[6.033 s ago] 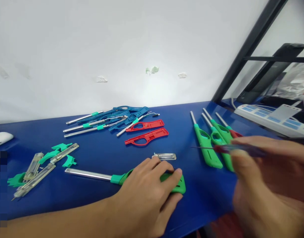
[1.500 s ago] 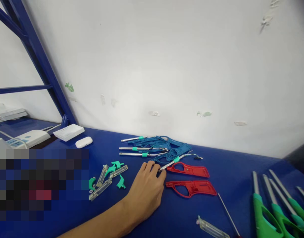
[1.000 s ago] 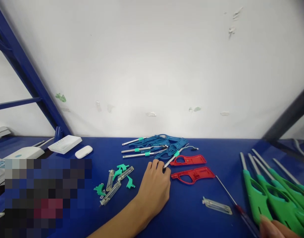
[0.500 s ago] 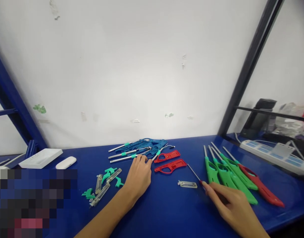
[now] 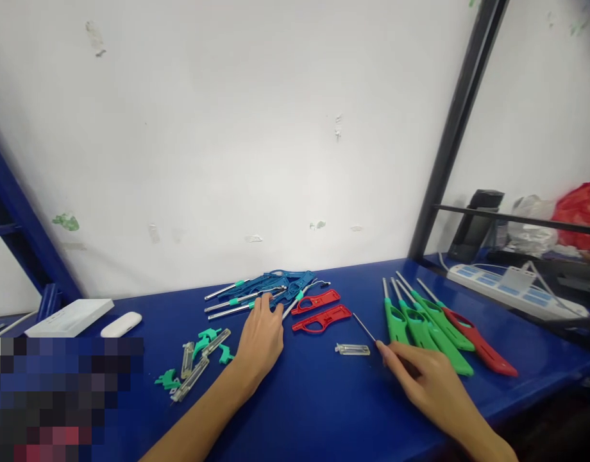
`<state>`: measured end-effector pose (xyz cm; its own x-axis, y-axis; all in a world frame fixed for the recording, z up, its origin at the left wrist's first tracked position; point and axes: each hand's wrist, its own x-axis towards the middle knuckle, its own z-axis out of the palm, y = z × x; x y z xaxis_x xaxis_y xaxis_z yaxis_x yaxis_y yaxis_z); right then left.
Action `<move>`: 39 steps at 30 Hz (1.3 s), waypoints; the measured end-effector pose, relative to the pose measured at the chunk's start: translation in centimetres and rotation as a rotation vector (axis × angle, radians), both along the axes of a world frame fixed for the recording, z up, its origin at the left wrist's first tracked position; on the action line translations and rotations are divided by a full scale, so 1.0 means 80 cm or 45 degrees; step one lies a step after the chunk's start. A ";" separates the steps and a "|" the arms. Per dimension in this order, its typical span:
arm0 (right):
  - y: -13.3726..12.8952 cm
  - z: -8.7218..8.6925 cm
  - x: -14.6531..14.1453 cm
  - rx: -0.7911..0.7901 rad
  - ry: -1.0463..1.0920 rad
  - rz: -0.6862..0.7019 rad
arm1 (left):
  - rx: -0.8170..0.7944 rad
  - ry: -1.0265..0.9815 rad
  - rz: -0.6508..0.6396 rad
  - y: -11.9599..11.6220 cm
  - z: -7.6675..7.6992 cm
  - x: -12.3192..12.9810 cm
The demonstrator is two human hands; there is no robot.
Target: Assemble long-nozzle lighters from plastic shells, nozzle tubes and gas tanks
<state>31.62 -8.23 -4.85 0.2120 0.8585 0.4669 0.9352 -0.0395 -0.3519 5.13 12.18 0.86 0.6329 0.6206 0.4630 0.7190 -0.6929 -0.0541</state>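
Note:
My left hand (image 5: 261,337) reaches to the near edge of a pile of blue lighter shells (image 5: 288,282) with metal tubes; its fingers are bent, and what they grip, if anything, is hidden. Two red shell halves (image 5: 322,318) lie just right of it. In my right hand (image 5: 420,372) is a thin screwdriver (image 5: 365,328), its tip pointing toward the red shells. A clear fuel tank (image 5: 353,350) rests between my hands. Left of my left hand are several clear tanks (image 5: 192,380) and green triggers (image 5: 168,379).
Several green lighters (image 5: 437,337) and a red one (image 5: 487,346) lie at the right. Behind them is a white power strip (image 5: 511,289). A white box (image 5: 71,317) and a white case (image 5: 122,325) sit at the left, before the wall.
The view has shifted, so the things on the table appear slightly further left. Both hands keep nearly the same places among the parts, my right hand still with the screwdriver.

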 end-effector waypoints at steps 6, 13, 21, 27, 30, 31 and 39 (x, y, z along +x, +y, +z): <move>-0.002 0.008 -0.008 -0.025 0.031 0.012 | 0.061 -0.113 0.025 -0.022 0.006 0.005; -0.003 0.016 -0.016 -0.105 -0.004 0.028 | 0.016 -0.066 -0.249 -0.031 0.006 0.009; 0.005 0.024 -0.022 -0.299 -0.042 0.027 | -0.107 -0.007 -0.383 -0.024 -0.003 0.009; 0.005 0.031 -0.025 -0.377 -0.047 -0.009 | -0.151 -0.001 -0.389 -0.019 -0.008 0.010; 0.006 0.030 -0.024 -0.377 -0.037 -0.023 | -0.149 0.030 -0.387 -0.019 -0.008 0.010; 0.006 0.029 -0.024 -0.376 -0.034 -0.026 | -0.145 0.042 -0.386 -0.020 -0.008 0.010; 0.010 0.025 -0.021 -0.362 -0.018 -0.027 | -0.112 0.152 -0.376 -0.036 -0.002 0.010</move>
<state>29.93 -7.43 -2.87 0.2269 0.9507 0.2114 0.9378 -0.1546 -0.3109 5.92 9.34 0.68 0.8379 0.4363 0.3279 0.4785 -0.8763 -0.0567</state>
